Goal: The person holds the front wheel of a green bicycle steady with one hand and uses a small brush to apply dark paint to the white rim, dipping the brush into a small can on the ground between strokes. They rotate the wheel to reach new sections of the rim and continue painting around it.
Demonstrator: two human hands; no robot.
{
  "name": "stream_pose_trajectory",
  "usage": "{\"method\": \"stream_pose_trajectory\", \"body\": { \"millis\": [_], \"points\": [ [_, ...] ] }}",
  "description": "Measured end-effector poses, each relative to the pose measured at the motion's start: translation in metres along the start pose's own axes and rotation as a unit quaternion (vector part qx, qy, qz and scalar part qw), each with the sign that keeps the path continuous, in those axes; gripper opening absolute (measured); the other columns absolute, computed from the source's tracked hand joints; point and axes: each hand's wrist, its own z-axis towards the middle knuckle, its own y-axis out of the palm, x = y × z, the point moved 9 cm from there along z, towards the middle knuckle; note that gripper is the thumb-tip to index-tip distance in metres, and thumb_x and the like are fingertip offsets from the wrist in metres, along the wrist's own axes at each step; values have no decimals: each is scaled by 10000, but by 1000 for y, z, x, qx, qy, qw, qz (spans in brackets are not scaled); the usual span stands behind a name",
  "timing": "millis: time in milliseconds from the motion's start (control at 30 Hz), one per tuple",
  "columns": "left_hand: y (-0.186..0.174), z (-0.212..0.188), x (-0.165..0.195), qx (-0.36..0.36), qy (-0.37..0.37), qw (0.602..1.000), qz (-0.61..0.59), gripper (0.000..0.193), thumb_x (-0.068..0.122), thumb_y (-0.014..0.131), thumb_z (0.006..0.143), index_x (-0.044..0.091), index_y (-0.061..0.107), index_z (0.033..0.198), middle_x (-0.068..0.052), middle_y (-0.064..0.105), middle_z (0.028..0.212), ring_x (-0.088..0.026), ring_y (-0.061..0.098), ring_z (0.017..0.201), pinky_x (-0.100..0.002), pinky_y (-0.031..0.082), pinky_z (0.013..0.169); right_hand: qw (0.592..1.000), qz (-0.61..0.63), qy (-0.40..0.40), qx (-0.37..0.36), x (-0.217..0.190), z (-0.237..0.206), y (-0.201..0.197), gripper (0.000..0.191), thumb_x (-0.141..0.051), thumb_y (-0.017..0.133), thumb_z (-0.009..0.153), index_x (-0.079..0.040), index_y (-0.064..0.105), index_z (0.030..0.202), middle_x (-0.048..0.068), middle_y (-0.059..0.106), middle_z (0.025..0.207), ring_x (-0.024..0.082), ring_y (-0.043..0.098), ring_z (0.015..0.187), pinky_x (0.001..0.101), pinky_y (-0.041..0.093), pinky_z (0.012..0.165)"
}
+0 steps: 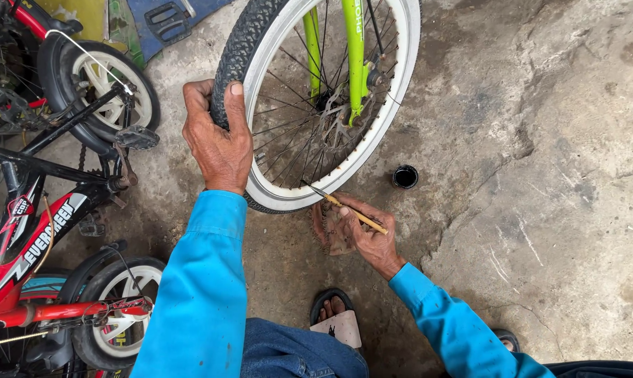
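Observation:
A bicycle wheel (260, 42) with a black tyre, white rim and thin spokes stands in the upper middle, held in a lime green frame (353, 49). My left hand (217, 140) grips the tyre on its left side. My right hand (358, 231) is below the wheel's bottom edge and holds a thin wooden-handled brush (344, 208) whose tip points up at the rim. A grubby rag (334, 234) lies under that hand's palm. Both arms wear bright blue sleeves.
A small round black pot (404, 176) sits on the concrete floor right of the wheel. Red and black children's bicycles (43, 231) crowd the left side. My sandalled foot (337, 316) is at the bottom middle, over cracked concrete (540, 175).

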Motion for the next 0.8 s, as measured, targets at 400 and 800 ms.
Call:
{"method": "stream_pose_trajectory", "body": {
  "millis": [400,800],
  "points": [
    [-2,2,-6,-5,-9,1000,-7,296,282,652,1112,6,549,1144,-146,682,965,-219,693,923,-410,558,859,998,-55,15,-18,8,9,19,277,-243,705,990,-68,777,1192,98,817,971,154,763,822,319,638,682],
    [-1,2,-10,-5,12,1000,-7,292,293,641,1132,18,545,1151,-140,667,955,-219,685,918,-430,557,850,997,-55,30,-40,10,16,30,261,-231,692,994,-62,769,1176,101,813,996,145,795,813,306,655,669]
  ]
}}
